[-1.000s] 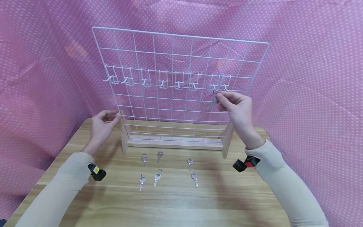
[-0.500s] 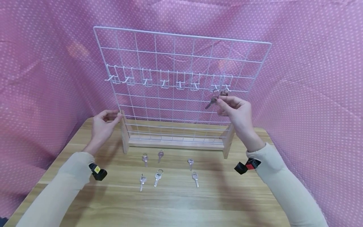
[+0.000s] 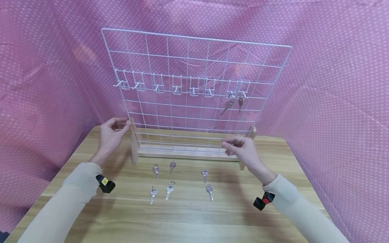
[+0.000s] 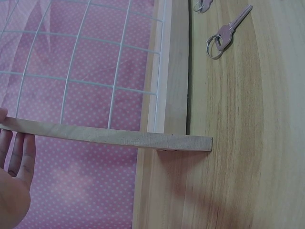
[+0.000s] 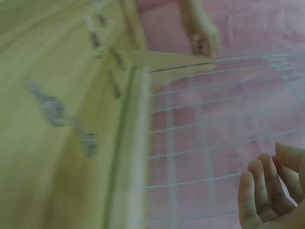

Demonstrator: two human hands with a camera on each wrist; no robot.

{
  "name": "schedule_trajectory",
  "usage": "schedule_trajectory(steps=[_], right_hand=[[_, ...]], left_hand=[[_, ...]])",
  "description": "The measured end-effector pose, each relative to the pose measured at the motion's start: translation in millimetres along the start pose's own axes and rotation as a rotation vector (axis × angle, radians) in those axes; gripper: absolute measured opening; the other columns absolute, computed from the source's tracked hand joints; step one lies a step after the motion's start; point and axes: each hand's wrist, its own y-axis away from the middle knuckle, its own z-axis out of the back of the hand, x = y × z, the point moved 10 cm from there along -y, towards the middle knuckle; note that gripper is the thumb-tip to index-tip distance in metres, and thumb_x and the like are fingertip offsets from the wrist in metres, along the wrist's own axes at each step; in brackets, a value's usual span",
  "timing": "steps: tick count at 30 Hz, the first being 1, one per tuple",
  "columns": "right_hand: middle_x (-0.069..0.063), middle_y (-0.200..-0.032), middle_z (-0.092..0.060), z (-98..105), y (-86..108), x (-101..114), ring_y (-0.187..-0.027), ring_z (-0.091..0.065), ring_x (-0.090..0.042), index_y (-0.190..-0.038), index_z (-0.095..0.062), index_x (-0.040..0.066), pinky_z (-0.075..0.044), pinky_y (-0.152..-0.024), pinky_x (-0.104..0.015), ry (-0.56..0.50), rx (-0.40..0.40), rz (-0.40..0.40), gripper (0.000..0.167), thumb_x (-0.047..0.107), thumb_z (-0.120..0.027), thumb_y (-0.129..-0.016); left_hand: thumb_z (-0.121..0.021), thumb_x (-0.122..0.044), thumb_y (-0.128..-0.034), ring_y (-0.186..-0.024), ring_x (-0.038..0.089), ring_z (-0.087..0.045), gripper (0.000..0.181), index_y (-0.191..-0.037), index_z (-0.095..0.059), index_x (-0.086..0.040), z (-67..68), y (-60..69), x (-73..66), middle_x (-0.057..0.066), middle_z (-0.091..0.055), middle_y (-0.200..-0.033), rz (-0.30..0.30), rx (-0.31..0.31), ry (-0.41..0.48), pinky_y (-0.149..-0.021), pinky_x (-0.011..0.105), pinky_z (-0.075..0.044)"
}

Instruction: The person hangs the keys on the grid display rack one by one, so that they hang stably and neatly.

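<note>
My left hand (image 3: 111,135) pinches the top of the rack's left wooden upright (image 3: 133,145); the left wrist view shows its fingers (image 4: 17,152) at that wooden strip (image 4: 109,136). Lower right, my right hand (image 3: 243,150) is in front of the rack's right upright, fingers loosely bent and holding nothing; the right wrist view shows it (image 5: 274,191) blurred. Two keys hang from the two rightmost hooks: one tilted (image 3: 228,105), one nearly upright (image 3: 240,102). On the table lie several keys with rings, among them one (image 3: 205,174) and another (image 3: 209,190) nearest the right hand.
A white wire grid (image 3: 188,58) stands in a wooden base (image 3: 188,154) on the wooden table (image 3: 194,222). Several white hooks (image 3: 177,89) line its middle with nothing on them. Pink dotted cloth (image 3: 334,84) surrounds the table.
My right hand has let go of the key, now hanging on the second hook from the right, and has moved down to the rack's lower part. The left hand keeps its place.
</note>
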Motion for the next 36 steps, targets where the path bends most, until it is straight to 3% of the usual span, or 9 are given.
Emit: schedule_trajectory(steps=[4, 7, 14, 19, 26, 36], right_hand=[[-0.017, -0.099, -0.080, -18.9, 8.4, -27.9, -0.072, -0.071, -0.008, -0.116, -0.074, -0.007, -0.065, -0.070, -0.025, 0.027, 0.085, -0.006, 0.027, 0.011, -0.076, -0.097], [-0.022, -0.101, -0.078, -32.7, 15.4, -46.0, -0.070, -0.070, -0.012, -0.113, -0.075, -0.007, -0.064, -0.065, -0.026, 0.066, 0.149, -0.010, 0.025, 0.009, -0.078, -0.095], [-0.023, -0.101, -0.078, -58.3, 28.0, -82.0, -0.071, -0.063, -0.011, -0.109, -0.076, -0.008, -0.056, -0.061, -0.019, 0.146, 0.262, -0.032, 0.025, 0.011, -0.079, -0.093], [-0.020, -0.094, -0.079, -75.3, 34.7, -102.9, -0.069, -0.066, -0.011, -0.107, -0.077, -0.005, -0.061, -0.060, -0.023, 0.168, 0.348, -0.099, 0.022, 0.010, -0.081, -0.091], [-0.016, -0.090, -0.080, -90.9, 40.5, -113.3, -0.066, -0.064, -0.008, -0.102, -0.078, -0.003, -0.059, -0.058, -0.020, 0.198, 0.404, -0.103, 0.015, 0.005, -0.081, -0.089], [-0.008, -0.088, -0.080, -98.3, 40.6, -109.4, -0.069, -0.060, -0.005, -0.095, -0.081, 0.004, -0.049, -0.059, -0.015, 0.310, 0.389, -0.044, 0.012, 0.012, -0.085, -0.086]], left_hand=[[-0.079, -0.022, -0.0965, -0.084, -0.008, -0.061, 0.037, -0.122, -0.071, 0.004, -0.9, -0.7, 0.0, -0.034, -0.063, -0.087, 0.004, 0.000, 0.009, -0.075, 0.002, -0.054], [-0.079, -0.022, -0.0965, -0.085, -0.008, -0.061, 0.039, -0.123, -0.070, 0.004, -0.6, -0.9, 1.2, -0.035, -0.063, -0.087, 0.009, 0.003, 0.006, -0.076, 0.002, -0.054], [-0.078, -0.023, -0.0971, -0.085, -0.008, -0.060, 0.039, -0.123, -0.070, 0.004, 0.0, -0.1, 0.8, -0.035, -0.062, -0.088, 0.009, 0.000, -0.007, -0.075, 0.001, -0.053], [-0.078, -0.019, -0.0969, -0.084, -0.009, -0.060, 0.035, -0.121, -0.070, 0.005, -0.8, -0.8, 1.2, -0.035, -0.062, -0.087, 0.004, -0.008, 0.004, -0.075, 0.001, -0.054], [-0.078, -0.018, -0.0970, -0.083, -0.010, -0.060, 0.036, -0.122, -0.070, 0.006, -0.2, -1.0, 1.8, -0.035, -0.062, -0.087, 0.002, -0.007, 0.011, -0.075, 0.001, -0.053], [-0.079, -0.018, -0.0959, -0.082, -0.011, -0.059, 0.036, -0.123, -0.071, 0.004, -0.3, -2.7, 2.9, -0.035, -0.061, -0.084, 0.010, -0.004, 0.020, -0.074, 0.000, -0.052]])
